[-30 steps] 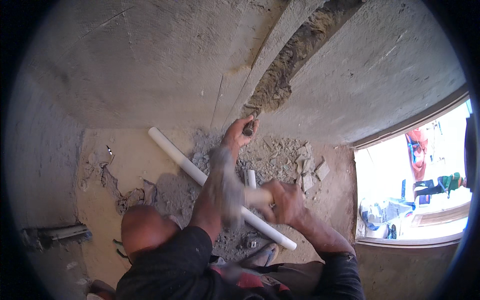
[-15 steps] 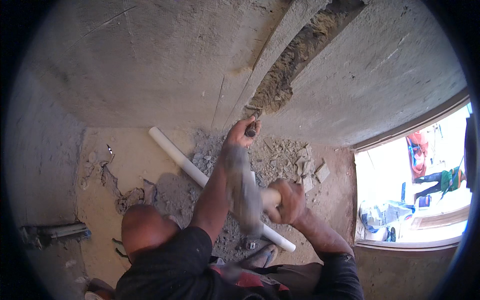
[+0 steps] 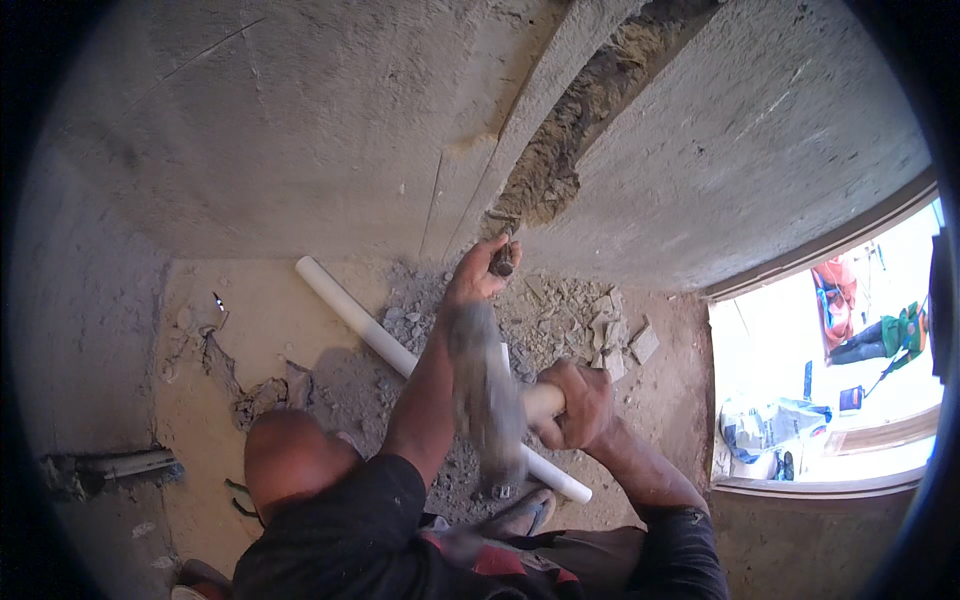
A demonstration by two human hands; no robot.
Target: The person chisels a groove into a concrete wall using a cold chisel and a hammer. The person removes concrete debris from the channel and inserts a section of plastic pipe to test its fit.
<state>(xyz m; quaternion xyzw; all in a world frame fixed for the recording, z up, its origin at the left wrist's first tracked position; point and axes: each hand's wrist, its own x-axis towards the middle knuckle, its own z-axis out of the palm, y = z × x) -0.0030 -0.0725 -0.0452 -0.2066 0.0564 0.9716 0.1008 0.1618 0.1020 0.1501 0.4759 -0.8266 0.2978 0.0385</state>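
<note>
Hammer (image 3: pixel 487 395) is blurring further right than a second ago, right hand (image 3: pixel 580 405) clenching it; left hand (image 3: pixel 474 272) is gripping the chisel (image 3: pixel 502 263) tight, so you're still working the groove (image 3: pixel 548 172) bottom.

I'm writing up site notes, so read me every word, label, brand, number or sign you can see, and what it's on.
No text can be read.
Bag, right: possible print, too small and blurred to read.
Hammer: blurred, nothing legible.
Chisel: nothing legible.
Pipe: no lettering shows.
</note>
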